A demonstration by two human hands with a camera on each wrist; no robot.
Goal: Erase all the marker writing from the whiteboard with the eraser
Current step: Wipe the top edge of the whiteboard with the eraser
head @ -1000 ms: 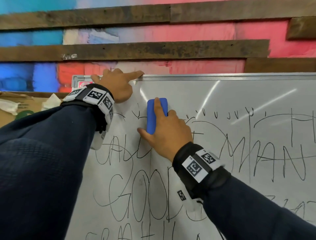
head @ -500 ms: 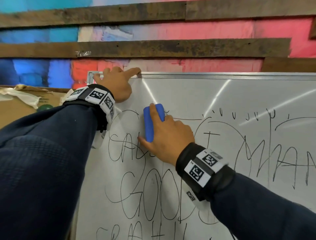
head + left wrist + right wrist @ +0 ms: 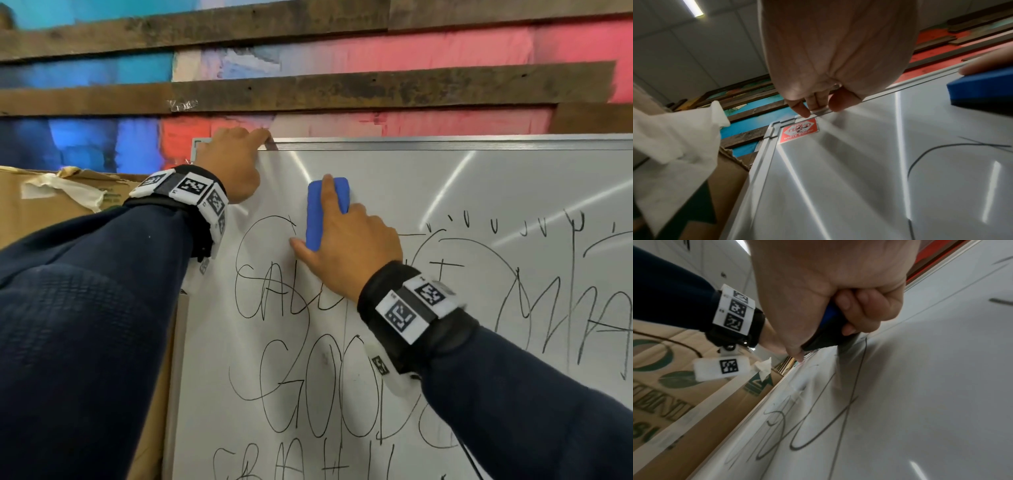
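Note:
The whiteboard [image 3: 479, 192] leans upright, covered in black marker writing [image 3: 274, 294] below a blank top strip. My right hand [image 3: 337, 236] grips the blue eraser [image 3: 317, 219] and presses it flat on the board just above the top line of writing, index finger along its back. From the right wrist, the fingers [image 3: 859, 311] curl round the eraser [image 3: 826, 335], whose dark felt is on the board. My left hand [image 3: 239, 154] holds the board's top frame [image 3: 920, 76] near the left corner, its fingertips [image 3: 813, 104] pinching the rail. The eraser [image 3: 982, 84] shows at the right of that view.
A red label [image 3: 799, 130] sits in the board's top-left corner. A taped cardboard box [image 3: 51, 205] stands to the left of the board. Behind is a painted wall with dark wooden planks [image 3: 342, 92]. More writing runs off to the right [image 3: 548, 308] and downward.
The eraser slid down a little over the top strokes, then came back up and slightly right. My left hand has stayed on the top frame. The head view has shifted left.

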